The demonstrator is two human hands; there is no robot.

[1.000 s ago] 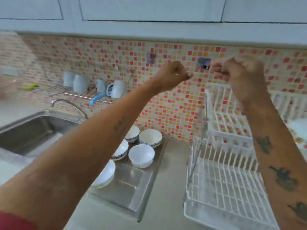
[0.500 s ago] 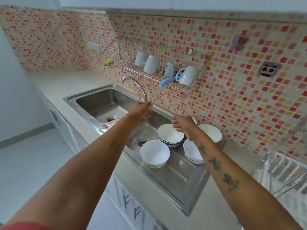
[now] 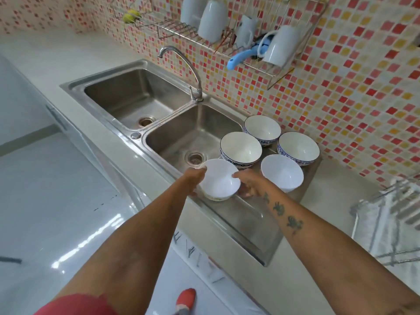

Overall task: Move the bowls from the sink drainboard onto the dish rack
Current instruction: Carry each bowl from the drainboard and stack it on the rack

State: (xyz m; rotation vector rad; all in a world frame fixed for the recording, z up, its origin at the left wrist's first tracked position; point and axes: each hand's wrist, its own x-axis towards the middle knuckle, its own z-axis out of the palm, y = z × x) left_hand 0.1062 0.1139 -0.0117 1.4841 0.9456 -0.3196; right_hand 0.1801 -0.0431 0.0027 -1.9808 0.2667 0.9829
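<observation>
Bowl in the grip: plain white bowl is sitting upright at the near left corner of the drainboard, right beside the edge of the right sink basin.
Left grip: left hand is cupping the bowl's left side, thumb lying over the rim; it is grasping the bowl.
Right grip: right hand is pressing against the bowl's right side, fingertips reaching the rim; it too is grasping the bowl.
Lift: whether the bowl is resting on the steel or is just clear of it cannot be told.
Just right of the grip: second plain white bowl is standing upright on the drainboard, close to the right hand.
Just beyond the grip: blue-patterned bowl is standing almost touching the held bowl's far rim.
Farther beyond: two more blue-patterned bowls, one at the back and one to the back right, are standing near the tiled wall.
Far right of the grip: white dish rack is showing blurred at the frame edge, well apart from the bowls, on the tabletop.
Left beyond the grip: left sink basin and curved faucet are sitting behind the right basin.
Above the grip: wall rack is holding white mugs and a blue-handled utensil.
</observation>
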